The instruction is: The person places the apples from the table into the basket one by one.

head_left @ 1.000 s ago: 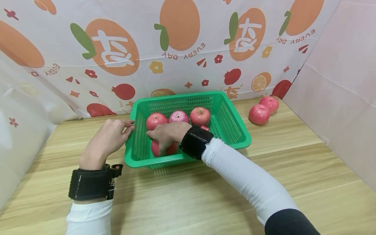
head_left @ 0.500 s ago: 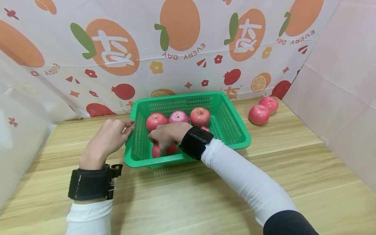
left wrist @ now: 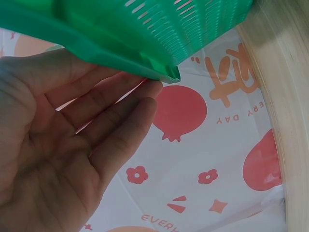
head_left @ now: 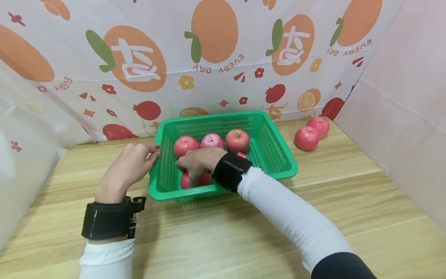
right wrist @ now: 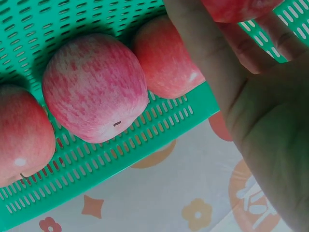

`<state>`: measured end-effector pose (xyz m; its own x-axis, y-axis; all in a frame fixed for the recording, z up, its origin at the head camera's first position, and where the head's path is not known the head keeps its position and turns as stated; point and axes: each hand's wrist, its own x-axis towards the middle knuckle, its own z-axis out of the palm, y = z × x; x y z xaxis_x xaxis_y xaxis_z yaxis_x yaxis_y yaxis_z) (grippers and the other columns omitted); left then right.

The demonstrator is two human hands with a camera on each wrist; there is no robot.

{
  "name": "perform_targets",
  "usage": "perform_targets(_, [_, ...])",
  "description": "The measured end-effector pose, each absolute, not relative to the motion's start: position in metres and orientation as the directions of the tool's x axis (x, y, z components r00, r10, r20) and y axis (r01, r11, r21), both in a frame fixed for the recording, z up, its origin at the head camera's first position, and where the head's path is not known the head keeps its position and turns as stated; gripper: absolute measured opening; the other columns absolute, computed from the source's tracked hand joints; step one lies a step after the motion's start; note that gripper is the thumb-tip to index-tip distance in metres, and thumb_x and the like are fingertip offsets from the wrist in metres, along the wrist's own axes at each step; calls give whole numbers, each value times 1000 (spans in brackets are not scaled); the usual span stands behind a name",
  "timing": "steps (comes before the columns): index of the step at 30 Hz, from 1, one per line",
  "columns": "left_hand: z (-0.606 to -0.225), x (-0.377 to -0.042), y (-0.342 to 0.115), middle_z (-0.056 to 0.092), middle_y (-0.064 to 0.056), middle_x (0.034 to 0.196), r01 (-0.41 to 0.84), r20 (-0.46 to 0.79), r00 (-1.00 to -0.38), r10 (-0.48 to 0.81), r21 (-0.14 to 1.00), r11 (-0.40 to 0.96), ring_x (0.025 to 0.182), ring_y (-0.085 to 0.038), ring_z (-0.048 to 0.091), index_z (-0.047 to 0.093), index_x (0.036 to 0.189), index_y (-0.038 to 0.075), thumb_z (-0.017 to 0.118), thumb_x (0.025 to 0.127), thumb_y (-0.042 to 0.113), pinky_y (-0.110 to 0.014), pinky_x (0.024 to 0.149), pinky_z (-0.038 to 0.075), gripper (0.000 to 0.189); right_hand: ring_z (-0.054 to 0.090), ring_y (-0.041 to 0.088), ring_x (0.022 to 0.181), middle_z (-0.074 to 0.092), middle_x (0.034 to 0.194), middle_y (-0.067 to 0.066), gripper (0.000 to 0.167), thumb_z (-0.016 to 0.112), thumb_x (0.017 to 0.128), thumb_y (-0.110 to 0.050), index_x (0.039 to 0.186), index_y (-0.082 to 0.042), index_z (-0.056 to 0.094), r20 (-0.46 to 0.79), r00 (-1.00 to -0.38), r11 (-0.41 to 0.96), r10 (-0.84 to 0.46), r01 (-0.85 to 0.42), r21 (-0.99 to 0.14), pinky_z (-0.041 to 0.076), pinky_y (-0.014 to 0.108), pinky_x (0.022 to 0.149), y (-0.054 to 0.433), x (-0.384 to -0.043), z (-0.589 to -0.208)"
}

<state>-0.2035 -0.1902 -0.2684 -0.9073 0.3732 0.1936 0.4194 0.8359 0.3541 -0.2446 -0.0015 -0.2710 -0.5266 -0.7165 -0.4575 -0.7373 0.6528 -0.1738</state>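
Note:
A green slotted plastic basket [head_left: 272, 149] stands on the wooden table. My left hand [head_left: 129, 168] pinches its left rim, and in the left wrist view the fingertips [left wrist: 149, 92] lie against the rim's underside. Inside the basket, my right hand [head_left: 200, 159] grips a red apple [head_left: 204, 178] near the front left; the hand hides part of it. That apple [right wrist: 241, 7] shows only at the top edge of the right wrist view. Behind it, three more apples stand in a row: a red one [head_left: 186, 146], a pinkish streaked one [head_left: 212, 140] and one with a stem [head_left: 237, 140].
Two apples, one nearer [head_left: 306, 138] and one behind it [head_left: 319, 126], sit on the table right of the basket. A white fruit-print cloth [head_left: 216, 85] hangs close behind the basket. A plain pale wall [head_left: 400, 97] borders the right side.
My right hand and its apple have shifted very slightly right within the basket. The left hand stays at the rim. The whole head view has dipped a few pixels.

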Motion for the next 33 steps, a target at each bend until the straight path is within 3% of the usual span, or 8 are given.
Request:
perform_targets(3, [-271, -203, -190, 64, -36, 118, 426, 201, -904, 377, 352, 834, 49, -18, 45, 66, 114, -20, 62, 97, 0, -30, 48, 34, 26, 54, 14, 99, 59, 108, 0, 44, 77, 91, -26, 128, -14, 56, -463, -526, 651, -714, -741, -162, 48, 25, 80, -2, -244, -273])
perform_targets(9, [-269, -202, -188, 64, -36, 120, 416, 184, -909, 374, 349, 840, 57, -19, 54, 67, 114, -19, 62, 98, 0, -31, 49, 37, 26, 57, 14, 95, 60, 107, 0, 38, 76, 91, -24, 123, -15, 57, -471, -532, 668, -704, -722, -182, 50, 25, 73, -1, -244, -274])
perform_targets(16, [-269, -202, -189, 63, -36, 120, 409, 185, -912, 366, 350, 843, 55, -20, 53, 66, 114, -19, 62, 98, 0, -30, 48, 36, 26, 55, 13, 96, 59, 105, -1, 39, 78, 91, -25, 123, -15, 58, -453, -533, 655, -714, -738, -164, 49, 25, 77, -2, -243, -272])
perform_targets(19, [-270, -202, -189, 63, -36, 120, 406, 181, -914, 364, 347, 846, 65, -26, 62, 67, 114, -19, 62, 98, 0, -31, 50, 39, 26, 55, 14, 97, 60, 107, 0, 39, 76, 92, -26, 125, -14, 57, -458, -527, 650, -716, -742, -162, 48, 25, 78, -1, -244, -273])
perform_targets(21, [-271, -202, -189, 63, -36, 119, 404, 176, -915, 364, 347, 846, 71, -30, 65, 67, 114, -19, 63, 97, 0, -32, 52, 41, 26, 56, 14, 101, 61, 113, 1, 43, 74, 94, -29, 130, -13, 57, -460, -520, 645, -720, -746, -166, 48, 25, 83, 0, -244, -274])
perform_targets(27, [-271, -203, -189, 63, -37, 118, 418, 199, -907, 370, 339, 843, 62, -26, 61, 66, 114, -20, 63, 97, 0, -32, 51, 39, 26, 46, 16, 130, 51, 147, 5, 73, 71, 94, -46, 151, -8, 45, -409, -553, 674, -726, -690, -264, 38, 30, 107, 17, -249, -262])
perform_targets(33, [-269, -203, -188, 63, -37, 119, 414, 194, -909, 368, 335, 846, 56, -19, 55, 66, 114, -20, 62, 97, -1, -31, 49, 37, 26, 44, 20, 131, 51, 146, 6, 67, 71, 96, -38, 151, -10, 46, -308, -627, 698, -716, -648, -303, 43, 32, 102, 42, -246, -240])
